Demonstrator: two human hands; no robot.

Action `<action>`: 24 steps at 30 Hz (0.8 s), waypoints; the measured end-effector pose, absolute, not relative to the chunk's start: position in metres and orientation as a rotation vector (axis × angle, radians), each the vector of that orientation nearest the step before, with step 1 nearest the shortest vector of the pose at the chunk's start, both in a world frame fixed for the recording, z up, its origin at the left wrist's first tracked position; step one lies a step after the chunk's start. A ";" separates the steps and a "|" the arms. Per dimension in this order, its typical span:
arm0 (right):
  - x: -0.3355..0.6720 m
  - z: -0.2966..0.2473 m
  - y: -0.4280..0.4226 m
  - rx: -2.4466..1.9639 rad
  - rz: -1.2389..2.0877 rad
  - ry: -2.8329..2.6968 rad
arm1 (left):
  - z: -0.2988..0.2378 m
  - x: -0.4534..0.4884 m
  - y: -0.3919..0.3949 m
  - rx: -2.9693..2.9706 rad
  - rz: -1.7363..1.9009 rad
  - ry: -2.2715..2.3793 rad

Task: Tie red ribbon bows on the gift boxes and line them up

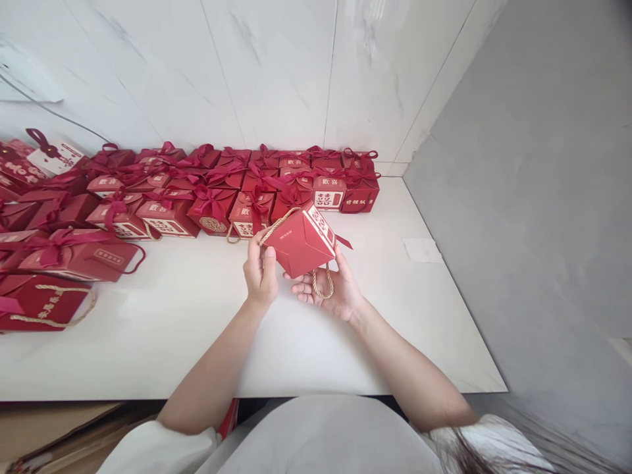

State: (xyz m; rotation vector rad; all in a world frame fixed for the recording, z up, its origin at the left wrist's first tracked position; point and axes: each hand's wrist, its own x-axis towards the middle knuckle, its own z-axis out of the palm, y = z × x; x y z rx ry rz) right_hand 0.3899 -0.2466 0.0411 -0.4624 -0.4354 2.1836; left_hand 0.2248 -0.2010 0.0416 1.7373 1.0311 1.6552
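Observation:
A red gift box (297,247) with gold rope handles is held up in front of me, tilted so that its plain red face with folded flaps shows. My left hand (261,273) grips its left side, thumb on the near face and fingers behind. Under its right side lies my right hand (333,289), palm up, with the fingers spread and the tips near or against the box. One gold rope loop (323,284) hangs down over the right palm. A ribbon end (344,242) sticks out at the box's right.
Rows of similar red boxes with ribbon bows (212,210) stand along the tiled wall (276,72) and down the left side. A white paper (422,250) lies on the white table (395,342) at right. Cardboard (54,428) is below the table's front edge.

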 end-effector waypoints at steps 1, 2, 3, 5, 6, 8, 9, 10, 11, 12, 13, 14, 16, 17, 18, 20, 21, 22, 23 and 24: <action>0.390 0.041 -0.246 -0.460 2.187 -0.436 | 0.041 0.225 -0.201 1.738 1.657 1.030; 0.390 0.041 -0.246 -0.462 2.190 -0.432 | 0.041 0.225 -0.201 1.741 1.660 1.028; 0.390 0.041 -0.246 -0.467 2.193 -0.427 | 0.041 0.225 -0.200 1.742 1.664 1.029; 0.390 0.042 -0.246 -0.480 2.197 -0.414 | 0.041 0.224 -0.200 1.729 1.669 1.046; 0.390 0.042 -0.246 -0.485 2.196 -0.411 | 0.042 0.224 -0.200 1.716 1.669 1.058; 0.390 0.043 -0.246 -0.486 2.184 -0.414 | 0.042 0.224 -0.200 1.694 1.660 1.079; 0.390 0.043 -0.247 -0.485 2.173 -0.419 | 0.042 0.224 -0.200 1.690 1.651 1.086; 0.389 0.044 -0.247 -0.484 2.160 -0.428 | 0.043 0.224 -0.201 1.692 1.644 1.088; 0.389 0.044 -0.247 -0.482 2.143 -0.441 | 0.043 0.225 -0.201 1.694 1.643 1.084; 0.389 0.044 -0.248 -0.481 2.122 -0.458 | 0.043 0.225 -0.201 1.693 1.648 1.074; 0.388 0.043 -0.248 -0.480 2.100 -0.477 | 0.044 0.226 -0.202 1.691 1.655 1.060; 0.388 0.043 -0.248 -0.478 2.079 -0.496 | 0.044 0.226 -0.202 1.689 1.666 1.046; 0.387 0.042 -0.249 -0.482 2.046 -0.520 | 0.043 0.227 -0.202 1.689 1.678 1.032; 0.387 0.042 -0.249 -0.489 2.038 -0.524 | 0.043 0.227 -0.202 1.688 1.676 1.033; 0.386 0.042 -0.249 -0.499 2.036 -0.524 | 0.043 0.226 -0.202 1.687 1.670 1.038; 0.386 0.041 -0.248 -0.519 2.039 -0.516 | 0.042 0.226 -0.201 1.680 1.656 1.048; 0.385 0.041 -0.248 -0.524 2.041 -0.514 | 0.042 0.225 -0.201 1.676 1.651 1.052; 0.385 0.041 -0.248 -0.525 2.043 -0.515 | 0.042 0.225 -0.201 1.675 1.647 1.059; 0.385 0.041 -0.248 -0.524 2.044 -0.518 | 0.042 0.225 -0.201 1.676 1.647 1.071; 0.385 0.041 -0.248 -0.524 2.044 -0.524 | 0.042 0.224 -0.201 1.676 1.648 1.083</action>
